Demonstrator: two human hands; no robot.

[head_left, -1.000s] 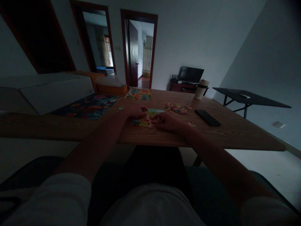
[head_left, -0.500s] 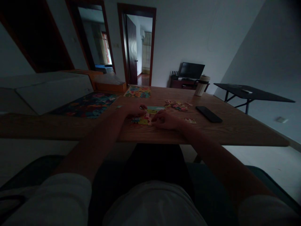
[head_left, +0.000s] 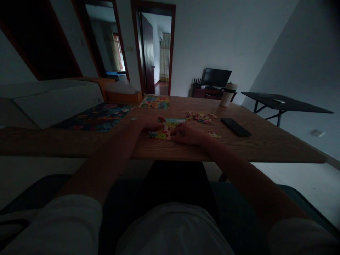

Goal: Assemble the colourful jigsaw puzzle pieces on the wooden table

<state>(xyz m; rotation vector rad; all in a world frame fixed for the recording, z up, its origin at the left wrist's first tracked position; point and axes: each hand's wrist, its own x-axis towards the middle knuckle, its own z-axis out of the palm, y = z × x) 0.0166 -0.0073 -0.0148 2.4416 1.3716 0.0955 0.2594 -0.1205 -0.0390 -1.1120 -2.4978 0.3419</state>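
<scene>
A partly joined jigsaw puzzle (head_left: 161,135) with yellow, green and pink parts lies flat near the table's front edge. Over its left side rests my left hand (head_left: 152,124), fingers bent, with a gap between thumb and forefinger and nothing visible held. At the right edge, my right hand (head_left: 187,134) has thumb and fingertips pinched on a pinkish puzzle piece (head_left: 168,136), which touches the joined part. The dim light and the hands hide some of the puzzle. Several loose puzzle pieces (head_left: 202,117) lie heaped behind my right hand, and a pale joined strip (head_left: 214,135) lies to its right.
A black phone (head_left: 236,127) lies on the right, with a tumbler (head_left: 228,95) behind it. At the left are a dark floral sheet (head_left: 99,117), a large white box (head_left: 53,102) and an orange tray (head_left: 123,96). A colourful picture sheet (head_left: 155,102) lies at the back.
Both hands stay almost in place at the puzzle; the right fingers shift very slightly. The whole view tilts a little, so things sit slightly higher in it.
</scene>
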